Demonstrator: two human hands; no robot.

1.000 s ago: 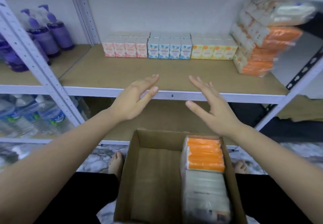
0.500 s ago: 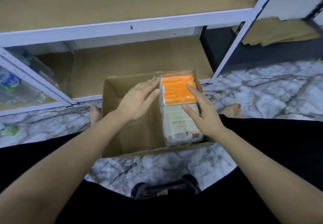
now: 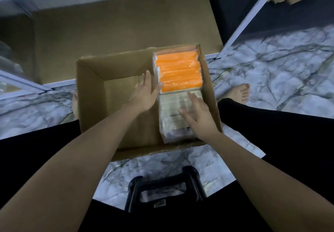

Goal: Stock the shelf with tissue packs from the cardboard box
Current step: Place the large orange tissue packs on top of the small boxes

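Note:
An open cardboard box [image 3: 90, 94] sits on the floor between my legs. Its right side holds a plastic-wrapped bundle of tissue packs [image 3: 178, 73], orange at the far end and whitish near me. The left part of the box is bare. My left hand [image 3: 145, 94] is open inside the box, fingers against the bundle's left side. My right hand [image 3: 197, 117] is open and lies flat on the whitish top of the bundle. Neither hand has closed on it.
The shelf's lower board [image 3: 126, 25] lies just beyond the box, with a white front rail [image 3: 59, 84] and a slanted upright post [image 3: 249, 16] to the right. Marble-patterned floor [image 3: 282, 65] surrounds the box. A black stool frame [image 3: 162, 190] stands under me. My bare foot [image 3: 238, 92] is right of the box.
My view has tilted down from the stocked shelf to the box. Both hands dropped from shelf height into the box and now touch the tissue bundle.

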